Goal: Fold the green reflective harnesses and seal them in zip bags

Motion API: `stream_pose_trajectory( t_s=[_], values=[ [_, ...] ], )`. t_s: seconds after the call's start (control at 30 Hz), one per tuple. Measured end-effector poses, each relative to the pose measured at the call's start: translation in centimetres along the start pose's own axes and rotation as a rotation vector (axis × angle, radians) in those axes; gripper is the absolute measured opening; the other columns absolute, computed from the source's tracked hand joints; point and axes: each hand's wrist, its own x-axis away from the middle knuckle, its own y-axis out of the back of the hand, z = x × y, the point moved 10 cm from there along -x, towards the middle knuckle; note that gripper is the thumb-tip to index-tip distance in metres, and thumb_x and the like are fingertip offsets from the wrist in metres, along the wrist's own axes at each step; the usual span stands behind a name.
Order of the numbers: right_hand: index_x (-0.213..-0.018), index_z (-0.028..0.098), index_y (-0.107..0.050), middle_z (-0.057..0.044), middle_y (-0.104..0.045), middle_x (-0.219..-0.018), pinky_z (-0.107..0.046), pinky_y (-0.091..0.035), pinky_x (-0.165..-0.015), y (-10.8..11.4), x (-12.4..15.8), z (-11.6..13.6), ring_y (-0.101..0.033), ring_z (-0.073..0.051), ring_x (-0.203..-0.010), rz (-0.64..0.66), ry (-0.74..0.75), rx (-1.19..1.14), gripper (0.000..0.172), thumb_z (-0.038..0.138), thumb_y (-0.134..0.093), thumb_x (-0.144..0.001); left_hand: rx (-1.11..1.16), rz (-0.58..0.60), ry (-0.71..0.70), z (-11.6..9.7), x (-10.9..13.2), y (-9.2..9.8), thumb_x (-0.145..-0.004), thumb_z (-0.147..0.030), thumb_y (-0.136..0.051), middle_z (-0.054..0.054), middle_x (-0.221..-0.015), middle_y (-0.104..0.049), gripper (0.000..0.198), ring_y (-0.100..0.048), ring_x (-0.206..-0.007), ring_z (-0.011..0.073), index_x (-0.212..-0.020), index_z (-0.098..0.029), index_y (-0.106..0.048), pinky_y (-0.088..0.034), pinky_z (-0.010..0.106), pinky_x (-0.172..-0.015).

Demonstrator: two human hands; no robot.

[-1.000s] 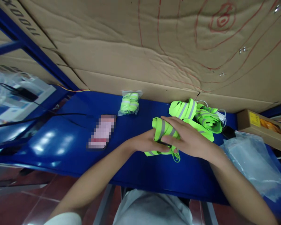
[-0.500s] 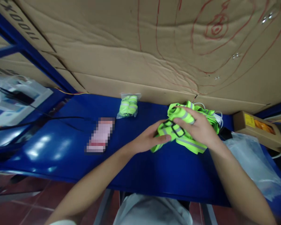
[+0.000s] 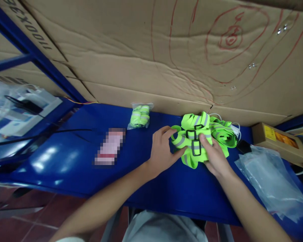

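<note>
My right hand (image 3: pixel 215 155) grips a neon-green reflective strap (image 3: pixel 187 159) with grey stripes, its thumb pressed on top beside the black plastic buckles (image 3: pixel 196 148). The strap is bunched in loose folds above the table. To its left, my left hand (image 3: pixel 163 148) is open, thumb and fingers apart around the strap's left loop; its fingertips are at the loop's edge, and whether they touch it I cannot tell. Behind and to the right lies a heap of more green strap (image 3: pixel 223 134). A clear bag with rolled green strap (image 3: pixel 139 116) rests near the cardboard wall.
Clear plastic bags (image 3: pixel 272 181) lie on the blue table (image 3: pixel 187 195) at right, before a brown carton (image 3: pixel 277 143). A pixelated pink-and-white item (image 3: pixel 110 147) lies at left. Black cables (image 3: pixel 65 130) and white boxes (image 3: pixel 27 117) are farther left. Cardboard (image 3: pixel 131 74) stands behind.
My left hand has loosened from the strap and spread its fingers. My right hand has shifted from over the bundle to its lower right side, and the buckles now face up.
</note>
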Motion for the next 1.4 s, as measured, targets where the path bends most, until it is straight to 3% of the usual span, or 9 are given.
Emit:
stream_pose_trajectory(
  t_s=[0.2,0.4,0.6,0.67,0.87,0.93,1.1,1.3,1.4],
  values=[
    [-0.124,0.022,-0.067,-0.009,-0.081,-0.102,-0.042,-0.065,-0.082,0.8,0.1,-2.2,-0.078,-0.03,-0.095,0.034,-0.149,-0.148,0.057,0.062,-0.073,-0.084,0.006,0.206,-0.148,-0.5,0.3,-2.2,-0.084,-0.024,-0.06,0.013,-0.124,-0.067,0.046,-0.062,-0.118,0.0307,-0.129,-0.02,-0.048,-0.041,0.052,-0.11],
    [-0.123,0.023,-0.067,-0.009,-0.08,-0.109,-0.045,-0.065,-0.084,3.5,-1.6,-1.5,-0.078,-0.031,-0.098,-0.029,-0.13,-0.191,0.055,0.058,-0.076,-0.082,-0.088,0.467,0.002,2.1,-0.1,-4.1,-0.081,-0.016,-0.059,0.012,-0.123,-0.067,0.046,-0.064,-0.109,0.0301,-0.127,-0.02,-0.052,-0.049,0.046,-0.096],
    [-0.117,0.022,-0.068,-0.009,-0.08,-0.107,-0.044,-0.065,-0.082,4.0,-1.7,-1.2,-0.078,-0.031,-0.096,-0.026,-0.122,-0.167,0.052,0.058,-0.077,-0.081,-0.161,0.662,-0.035,1.6,0.9,-5.5,-0.075,-0.009,-0.061,0.013,-0.12,-0.065,0.051,-0.062,-0.112,0.0333,-0.125,-0.02,-0.053,-0.05,0.049,-0.095],
    [-0.115,0.023,-0.068,-0.008,-0.08,-0.108,-0.044,-0.066,-0.081,4.1,-1.6,-0.7,-0.078,-0.03,-0.094,-0.027,-0.095,-0.142,0.048,0.057,-0.077,-0.082,-0.099,0.634,0.008,1.6,0.8,-5.0,-0.076,-0.009,-0.06,0.011,-0.12,-0.064,0.054,-0.062,-0.111,0.0316,-0.127,-0.023,-0.051,-0.053,0.045,-0.091],
    [-0.111,0.026,-0.069,-0.005,-0.081,-0.105,-0.043,-0.066,-0.08,4.0,-0.9,0.4,-0.079,-0.028,-0.092,-0.039,-0.061,-0.106,0.043,0.056,-0.078,-0.082,0.027,0.297,0.051,2.0,-1.2,-1.5,-0.072,0.004,-0.047,0.011,-0.129,-0.056,0.049,-0.06,-0.116,0.0259,-0.113,-0.022,-0.056,-0.05,0.041,-0.099],
    [-0.109,0.025,-0.07,-0.005,-0.081,-0.104,-0.042,-0.066,-0.08,3.7,-0.7,0.3,-0.078,-0.028,-0.093,-0.033,-0.06,-0.11,0.043,0.055,-0.079,-0.081,0.011,0.352,0.01,1.8,-1.1,-2.1,-0.069,0.005,-0.048,0.012,-0.139,-0.053,0.048,-0.053,-0.128,0.0304,-0.108,-0.021,-0.059,-0.044,0.048,-0.106],
    [-0.11,0.024,-0.071,-0.003,-0.08,-0.103,-0.039,-0.063,-0.083,4.3,-0.5,1.4,-0.077,-0.026,-0.092,-0.097,0.126,0.056,0.044,0.054,-0.08,-0.08,0.405,0.866,0.027,1.0,2.0,-6.3,-0.08,-0.015,-0.068,0.012,-0.137,-0.058,0.061,-0.057,-0.129,0.0279,-0.136,-0.021,-0.044,-0.045,0.048,-0.11],
    [-0.124,0.024,-0.07,-0.005,-0.076,-0.117,-0.04,-0.056,-0.098,3.0,1.1,5.2,-0.072,-0.026,-0.108,-0.027,0.459,0.461,0.042,0.048,-0.071,-0.09,0.582,0.686,0.076,1.9,-0.3,-4.4,-0.078,-0.027,-0.08,0.017,-0.158,-0.035,0.089,-0.033,-0.15,0.0304,-0.151,-0.023,-0.03,-0.023,0.054,-0.126],
    [-0.13,0.026,-0.067,-0.004,-0.073,-0.125,-0.039,-0.053,-0.103,0.8,2.5,6.1,-0.07,-0.025,-0.114,0.084,0.57,0.55,0.041,0.042,-0.069,-0.093,0.826,0.672,0.165,1.2,-0.3,-5.0,-0.071,-0.03,-0.089,0.016,-0.159,-0.039,0.104,-0.037,-0.149,0.0322,-0.154,-0.029,-0.026,-0.028,0.054,-0.124]
  ],
)
